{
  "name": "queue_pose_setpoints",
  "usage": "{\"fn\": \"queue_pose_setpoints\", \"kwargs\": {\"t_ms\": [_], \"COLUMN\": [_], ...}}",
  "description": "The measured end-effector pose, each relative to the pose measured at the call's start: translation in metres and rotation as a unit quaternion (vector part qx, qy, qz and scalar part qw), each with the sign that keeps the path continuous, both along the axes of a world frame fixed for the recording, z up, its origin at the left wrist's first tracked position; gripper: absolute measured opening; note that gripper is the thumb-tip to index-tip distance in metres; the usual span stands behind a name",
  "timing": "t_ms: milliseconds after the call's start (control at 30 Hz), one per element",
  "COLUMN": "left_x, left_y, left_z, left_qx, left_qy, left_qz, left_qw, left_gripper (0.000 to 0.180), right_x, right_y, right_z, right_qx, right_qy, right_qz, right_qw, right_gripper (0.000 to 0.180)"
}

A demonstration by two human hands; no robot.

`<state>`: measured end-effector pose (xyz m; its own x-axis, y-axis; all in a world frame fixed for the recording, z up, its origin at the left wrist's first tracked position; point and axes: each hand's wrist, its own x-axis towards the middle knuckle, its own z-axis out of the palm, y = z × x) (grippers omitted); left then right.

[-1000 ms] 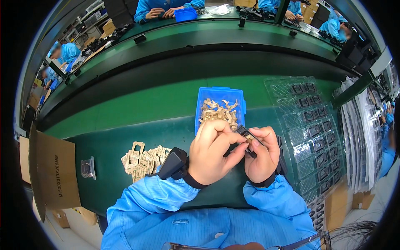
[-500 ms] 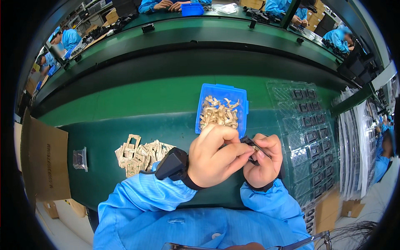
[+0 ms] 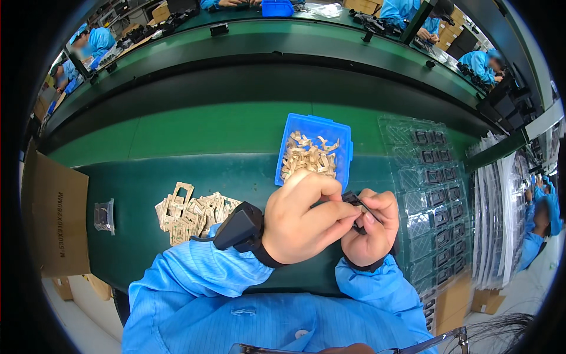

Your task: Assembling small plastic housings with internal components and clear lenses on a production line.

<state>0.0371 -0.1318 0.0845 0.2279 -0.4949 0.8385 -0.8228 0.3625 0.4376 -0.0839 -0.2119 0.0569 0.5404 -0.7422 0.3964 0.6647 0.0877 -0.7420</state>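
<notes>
My right hand (image 3: 372, 231) grips a small black plastic part (image 3: 352, 199), its thumb and fingers closed round the edges. Beside it, my left hand (image 3: 303, 219) is pinched, its fingertips meeting the part near my right thumb. Whatever is between those left fingertips is too small and covered to make out. Just beyond the hands stands a blue bin (image 3: 344, 170) holding curled beige paper strips (image 3: 309, 154). Left of my left wrist lies a loose pile of flat beige frame-shaped pieces (image 3: 187, 215).
Clear plastic trays (image 3: 407, 203) with black parts in rows lie on the right. Farther right stand stacked trays (image 3: 498, 218). A cardboard box (image 3: 62, 218) and a small clear package (image 3: 104, 216) are at left. A raised green ledge (image 3: 247, 76) crosses the back; people work beyond.
The view has shifted slightly. Both hands keep nearly the same pose at the black part, with no clear change in what they hold.
</notes>
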Motion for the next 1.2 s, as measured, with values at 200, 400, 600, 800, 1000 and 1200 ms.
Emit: {"fn": "queue_pose_setpoints", "kwargs": {"t_ms": [200, 400, 600, 800, 1000, 1200], "left_x": [0.000, -0.002, -0.009, -0.006, -0.006, -0.003], "left_y": [0.000, -0.003, 0.003, 0.001, 0.000, 0.000], "left_z": [0.002, -0.004, -0.003, 0.003, 0.003, 0.002], "left_qx": [0.008, 0.071, 0.150, 0.147, 0.136, 0.142], "left_qy": [0.096, 0.205, 0.485, 0.524, 0.566, 0.589], "left_qz": [0.003, -0.122, -0.242, -0.289, -0.310, -0.322], "left_qw": [0.995, 0.968, 0.827, 0.787, 0.752, 0.728], "left_gripper": [0.034, 0.054, 0.034, 0.030, 0.029, 0.025], "right_x": [-0.006, -0.005, -0.005, -0.006, -0.005, -0.005], "right_y": [-0.005, -0.007, -0.005, -0.008, -0.008, -0.005], "right_z": [-0.004, -0.008, -0.004, -0.006, -0.006, -0.006], "right_qx": [-0.013, -0.041, -0.047, -0.020, -0.020, -0.034], "right_qy": [-0.029, -0.026, -0.023, -0.018, -0.022, -0.019], "right_qz": [0.038, 0.013, 0.031, 0.047, 0.049, 0.036], "right_qw": [0.999, 0.999, 0.998, 0.999, 0.998, 0.999], "right_gripper": [0.014, 0.014, 0.016, 0.017, 0.016, 0.015]}}
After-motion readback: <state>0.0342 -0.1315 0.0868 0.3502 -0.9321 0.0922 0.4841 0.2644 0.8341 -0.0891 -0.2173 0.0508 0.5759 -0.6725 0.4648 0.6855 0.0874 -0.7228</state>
